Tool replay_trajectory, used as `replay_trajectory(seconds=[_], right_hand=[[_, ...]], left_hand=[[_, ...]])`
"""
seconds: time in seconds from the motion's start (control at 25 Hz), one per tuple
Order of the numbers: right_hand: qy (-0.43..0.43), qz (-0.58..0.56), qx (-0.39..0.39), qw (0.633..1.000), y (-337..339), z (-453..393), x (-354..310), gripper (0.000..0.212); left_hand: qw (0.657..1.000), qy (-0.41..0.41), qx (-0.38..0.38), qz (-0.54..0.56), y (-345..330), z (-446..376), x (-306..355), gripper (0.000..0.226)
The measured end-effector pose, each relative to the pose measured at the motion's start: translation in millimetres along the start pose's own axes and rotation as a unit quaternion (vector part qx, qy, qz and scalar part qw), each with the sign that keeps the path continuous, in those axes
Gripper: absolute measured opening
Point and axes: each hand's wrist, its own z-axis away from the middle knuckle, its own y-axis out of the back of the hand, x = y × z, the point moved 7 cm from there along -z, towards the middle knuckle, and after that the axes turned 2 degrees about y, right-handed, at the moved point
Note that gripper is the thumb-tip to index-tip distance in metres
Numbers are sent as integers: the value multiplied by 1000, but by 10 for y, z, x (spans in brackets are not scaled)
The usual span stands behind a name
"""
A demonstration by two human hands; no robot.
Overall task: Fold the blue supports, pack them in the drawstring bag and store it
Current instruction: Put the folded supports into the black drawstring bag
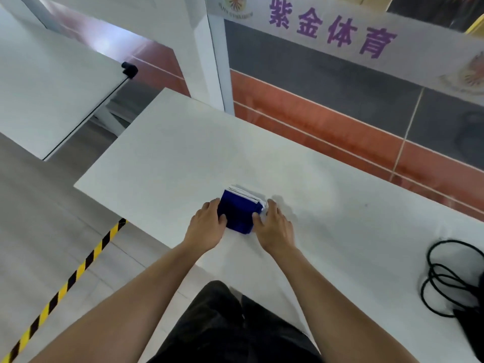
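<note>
2 hands clasp the folded blue supports, fingertips hidden; drawstring bag cut off.

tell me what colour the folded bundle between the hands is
Dark blue, with white edges at its far end: the folded bundle, seen in the head view.
</note>
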Motion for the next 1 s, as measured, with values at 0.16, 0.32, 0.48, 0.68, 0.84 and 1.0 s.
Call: replay_trajectory(seconds=[0.16, 0.32, 0.48, 0.68, 0.84, 1.0], right_hand=[[-64, -2, -42, 997, -160, -113, 52, 68], [-103, -82, -63, 989, -309, -196, 12, 70], [-162, -215, -36, 962, -398, -190, -51, 67], [-222, -290, 28, 930, -382, -42, -26, 52], [-259, -316, 106, 907, -248, 266, 125, 48], [-272, -371, 188, 868, 10, 687, 352, 52]], left_hand=[[998, 27, -51, 8, -61, -290, -48, 50], [994, 35, -102, 35, -177, -519, -140, 47], [986, 56, -116, 106, -178, -585, -255, 50], [972, 56, -141, 179, -233, -583, -340, 46], [963, 38, -189, 188, -354, -526, -129, 48], [952, -14, -226, 207, -468, -255, 363, 49]])
